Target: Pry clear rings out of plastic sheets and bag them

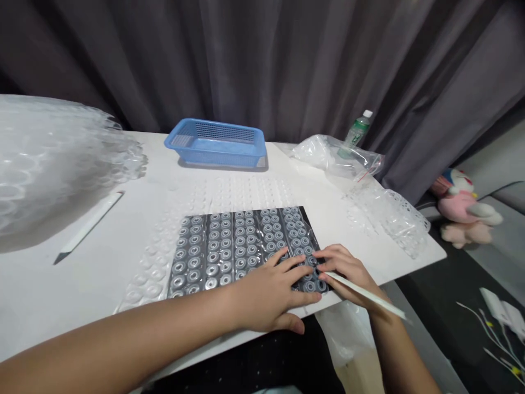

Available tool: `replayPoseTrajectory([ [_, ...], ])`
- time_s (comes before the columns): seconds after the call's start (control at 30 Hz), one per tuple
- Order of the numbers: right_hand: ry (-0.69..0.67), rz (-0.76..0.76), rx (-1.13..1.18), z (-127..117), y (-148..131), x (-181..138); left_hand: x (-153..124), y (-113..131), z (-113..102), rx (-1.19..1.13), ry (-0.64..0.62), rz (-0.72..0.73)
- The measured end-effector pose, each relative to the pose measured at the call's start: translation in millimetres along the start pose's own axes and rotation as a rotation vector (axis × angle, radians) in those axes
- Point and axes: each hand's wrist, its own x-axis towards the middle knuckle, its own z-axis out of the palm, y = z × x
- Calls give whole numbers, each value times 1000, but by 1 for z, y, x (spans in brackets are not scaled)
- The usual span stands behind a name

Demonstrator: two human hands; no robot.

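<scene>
A black sheet with rows of small round metal bearings (246,239) under clear plastic film lies near the table's front edge. Across its lower right part rests my left hand (274,290), palm down, fingers spread on the film. My right hand (348,272) is at the sheet's right edge, its fingers pinching a slim white stick-like tool (369,296). The tool's rear end points towards me and to the right; its front end is hidden at my fingertips, so its exact kind does not show.
Bubble wrap (141,273) lies under and behind the sheet; a big roll of it (53,169) stands left, beside a white dark-tipped tool (90,227). Behind are a blue basket (221,155), clear plastic bags (324,155) and a bottle (357,131). Crumpled plastic (394,216) lies at the right.
</scene>
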Motion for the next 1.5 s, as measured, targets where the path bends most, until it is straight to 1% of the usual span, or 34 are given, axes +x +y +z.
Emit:
replayPoseTrajectory([
  [0.07,-9,-15,14,1,0,0,0,-1,-1,-9,-6,-4],
  [0.13,-1,17,28,3,0,-1,1,-2,-3,-15,-29,-6],
  [0.2,54,59,28,7,0,-3,2,-3,-5,-17,-54,-4],
  [0.23,107,77,18,10,1,-4,3,-4,-7,-17,-65,-4],
  [0.33,279,114,-34,18,3,-7,5,-5,-15,-7,-111,-8],
  [0.4,433,173,-49,22,6,-7,6,-5,-19,8,-155,-7],
  [0.5,805,394,-44,19,13,-4,4,-3,-23,38,-198,-10],
  [0.53,890,480,-65,17,15,-3,3,-2,-24,48,-196,-9],
  [0.57,929,552,-98,14,17,-1,2,-2,-25,54,-186,-7],
  [0.6,919,596,-130,12,18,1,0,-1,-25,56,-171,-3],
  [0.63,870,606,-142,9,18,3,-1,0,-25,54,-153,0],
  [0.67,794,583,-113,8,17,5,-2,0,-24,53,-132,-2],
  [0.7,689,535,-39,7,16,8,-2,0,-23,57,-108,-15],
  [0.8,290,363,267,7,11,14,-1,-3,-16,106,-38,-88],
  [0.83,199,340,338,7,9,15,-1,-4,-13,126,-23,-110],
  [0.87,148,339,384,7,9,16,0,-6,-10,142,-16,-127],
  [0.97,122,373,437,6,8,16,0,-9,-4,164,-11,-148],
  [1.07,122,376,430,6,9,15,-1,-10,-2,161,-1,-155],
  [1.17,123,340,410,7,8,14,-1,-9,-3,148,0,-162],
  [1.3,35,261,352,11,5,10,1,-7,-8,102,-34,-184],
  [1.43,83,247,323,15,5,4,2,-6,-12,31,-81,-211],
  [1.5,111,259,269,17,8,1,2,-3,-15,-8,-102,-223],
])
